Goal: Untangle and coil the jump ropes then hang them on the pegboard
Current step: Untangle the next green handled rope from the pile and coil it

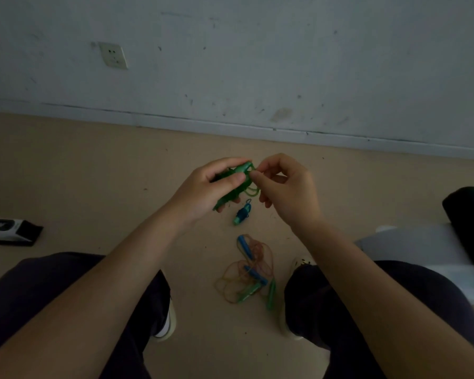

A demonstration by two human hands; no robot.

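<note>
Both hands were raised above the floor (93, 165), between the person's knees. Left hand (216, 184) was curled round the green handles (234, 181) of a jump rope, thumb pressed across the top, fingers wrapped underneath. The handles lay side by side, their long axis slanting from lower left to upper right, the tapered ends pointing toward the right hand. Right hand (285, 187) was nearly closed, thumb and forefinger pinching the thin green cord (253, 191) just beside the handle tips; loops of that cord hung between the two hands.

Below the hands, a small coiled bundle (241, 214) in blue and green lay on the floor, its long axis tilted lower left to upper right. Nearer the person, between the shoes, lay a tangled pile of ropes (251, 272) with blue and green handles and pale orange and yellow cords crossing over one another. A black-and-white box (10, 231) sat at the floor's left edge, and a wall socket (113, 55) showed on the far wall.
</note>
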